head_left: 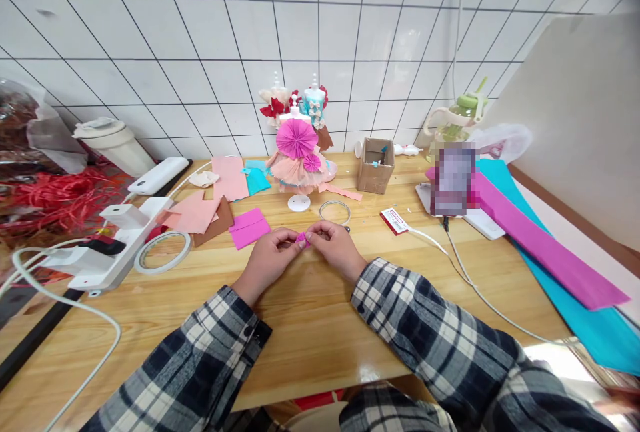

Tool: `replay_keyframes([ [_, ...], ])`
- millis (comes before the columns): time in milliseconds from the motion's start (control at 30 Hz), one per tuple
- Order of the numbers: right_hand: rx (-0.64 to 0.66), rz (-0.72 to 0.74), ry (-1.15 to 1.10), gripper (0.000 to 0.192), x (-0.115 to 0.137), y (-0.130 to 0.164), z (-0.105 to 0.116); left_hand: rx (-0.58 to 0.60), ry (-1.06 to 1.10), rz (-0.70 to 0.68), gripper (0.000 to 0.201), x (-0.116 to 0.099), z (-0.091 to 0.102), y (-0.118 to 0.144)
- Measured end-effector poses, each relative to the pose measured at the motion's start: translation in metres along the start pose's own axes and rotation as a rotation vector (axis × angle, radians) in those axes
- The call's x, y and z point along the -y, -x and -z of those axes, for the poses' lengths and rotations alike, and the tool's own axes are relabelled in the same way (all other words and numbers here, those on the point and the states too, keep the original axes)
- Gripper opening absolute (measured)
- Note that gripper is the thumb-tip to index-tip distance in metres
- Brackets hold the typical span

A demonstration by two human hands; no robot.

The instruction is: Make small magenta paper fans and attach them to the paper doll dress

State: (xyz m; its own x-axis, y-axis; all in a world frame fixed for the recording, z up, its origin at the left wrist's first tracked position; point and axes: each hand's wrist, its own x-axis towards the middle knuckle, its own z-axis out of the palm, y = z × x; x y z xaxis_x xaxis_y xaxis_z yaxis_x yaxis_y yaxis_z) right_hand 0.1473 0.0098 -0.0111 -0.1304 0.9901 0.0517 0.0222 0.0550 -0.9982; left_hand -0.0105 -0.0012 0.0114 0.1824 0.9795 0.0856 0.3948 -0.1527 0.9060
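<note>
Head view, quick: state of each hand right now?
Left hand: closed, pinching one side of a small magenta piece at the fingertips.
Right hand: closed, pinching the other side of that piece.

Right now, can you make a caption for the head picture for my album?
Left hand and right hand pinch a pink scrap in front of a frilly dress.

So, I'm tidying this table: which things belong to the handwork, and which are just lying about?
Likely part of the job: small magenta piece, flat magenta paper, rosette-trimmed dress.
Apparently just lying about: power strip, white tumbler, green-lidded bottle.
</note>
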Motion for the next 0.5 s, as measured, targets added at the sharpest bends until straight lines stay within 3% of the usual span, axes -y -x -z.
replay_keyframes([
  [233,0.056,-0.041,-0.048,0.022,0.0064,0.001,0.0021,0.016,-0.044,-0.037,0.031,-0.0006,0.001,0.0002],
  [400,-0.031,-0.025,-0.033,0.023,0.0014,-0.001,0.0026,-0.021,0.044,0.016,0.034,-0.0016,0.0016,-0.0009],
  [500,-0.05,0.006,-0.054,0.024,0.0,-0.0014,0.0027,0.024,0.141,0.039,0.038,-0.001,0.0018,-0.0017],
])
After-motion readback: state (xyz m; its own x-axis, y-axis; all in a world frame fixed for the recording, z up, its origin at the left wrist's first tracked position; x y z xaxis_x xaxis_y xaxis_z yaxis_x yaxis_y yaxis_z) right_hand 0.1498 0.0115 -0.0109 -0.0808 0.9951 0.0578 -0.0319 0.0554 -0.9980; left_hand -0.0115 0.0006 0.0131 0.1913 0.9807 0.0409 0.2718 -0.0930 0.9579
